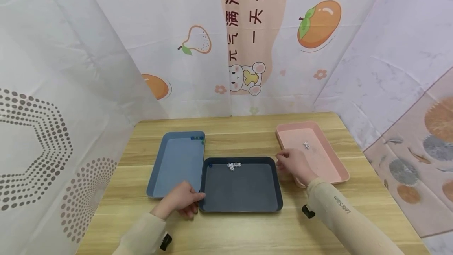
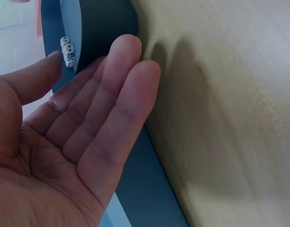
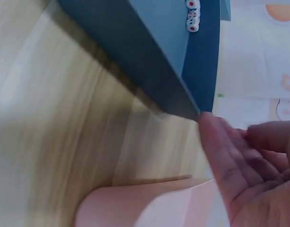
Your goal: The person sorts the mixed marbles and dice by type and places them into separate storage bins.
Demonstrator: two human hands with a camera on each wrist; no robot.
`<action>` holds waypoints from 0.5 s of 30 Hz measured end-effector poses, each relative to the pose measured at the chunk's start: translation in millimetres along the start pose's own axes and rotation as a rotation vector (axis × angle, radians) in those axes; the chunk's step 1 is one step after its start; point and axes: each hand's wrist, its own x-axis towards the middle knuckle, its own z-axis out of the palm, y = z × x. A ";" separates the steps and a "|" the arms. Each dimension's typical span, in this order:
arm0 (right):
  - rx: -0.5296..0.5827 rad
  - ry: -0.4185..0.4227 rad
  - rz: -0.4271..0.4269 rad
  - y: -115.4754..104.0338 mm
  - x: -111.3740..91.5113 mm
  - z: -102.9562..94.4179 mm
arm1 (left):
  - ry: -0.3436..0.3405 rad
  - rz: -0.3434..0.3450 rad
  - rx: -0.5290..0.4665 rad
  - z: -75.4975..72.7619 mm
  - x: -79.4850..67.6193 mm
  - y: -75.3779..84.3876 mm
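The left hand [image 2: 83, 127] is beside a tray [image 2: 108, 33] holding dice [image 2: 68, 48].

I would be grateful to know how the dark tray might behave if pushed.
The dark tray likely stays stiff, since its walls stand evenly. Sitting low and broad on the table, it would probably slide rather than tip. The white dice inside look loose, so they may shift.

Middle tray [image 1: 244, 192] is sitting on table [image 1: 240, 139] between left tray [image 1: 178, 164] and right tray [image 1: 329, 164], nearer the front. Dice [image 1: 232, 165] are lying near its back wall; other dice [image 1: 306, 145] are lying in right tray, small pieces [image 1: 197, 138] in left tray's back right corner.
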 end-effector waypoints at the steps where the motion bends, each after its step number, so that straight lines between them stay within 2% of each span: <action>1: -0.007 0.011 -0.033 -2.7 0.3 0.4 | -0.005 -0.009 -0.019 0.7 0.6 -1.1; 3: 0.015 -0.003 -0.079 -7.6 0.3 2.0 | -0.005 -0.017 -0.033 1.7 1.3 -3.1; 8: 0.061 -0.087 -0.092 -14.3 1.7 10.3 | -0.004 0.002 -0.033 4.6 0.1 -6.7; 11: 0.021 -0.142 -0.109 -15.5 5.0 16.6 | -0.015 0.028 -0.035 7.8 -2.1 -8.2; 15: -0.093 -0.209 -0.136 -16.4 9.3 26.1 | -0.034 0.045 -0.046 11.1 -2.7 -9.3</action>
